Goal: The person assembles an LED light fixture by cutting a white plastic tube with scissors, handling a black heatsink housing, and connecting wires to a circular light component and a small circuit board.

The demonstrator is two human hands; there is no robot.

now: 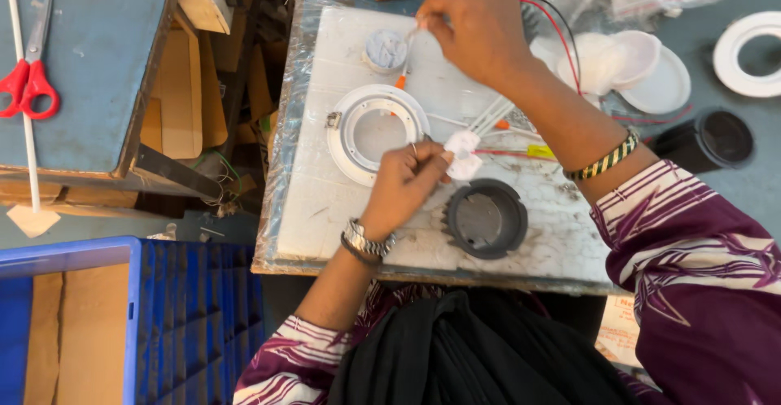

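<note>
On the white foam board in the middle of the scene, the left hand pinches a small white round part between thumb and fingertips, the fingers closed narrowly on its left edge. The part sits near the board's centre, just right of one white ring housing and just far of one black finned cup. Red and yellow wires run off from the part to the right.

Farther away, the right hand is raised over the board with its fingers curled tight around a thin tool, whose white shaft and orange tip point down towards the near left. Just left of that tool lies one small grey-white disc. A few white sticks lie between the two hands.

To the right, past the right forearm, rest a couple of white dome covers, stacked and overlapping, so that their exact count is hard to tell. Beyond them one more white ring lies at the far right edge, and one black cylinder lies on its side nearer in.

On the left, one pair of red-handled scissors rests on a blue table, beside one long white rod. At the near left stands one blue crate.
</note>
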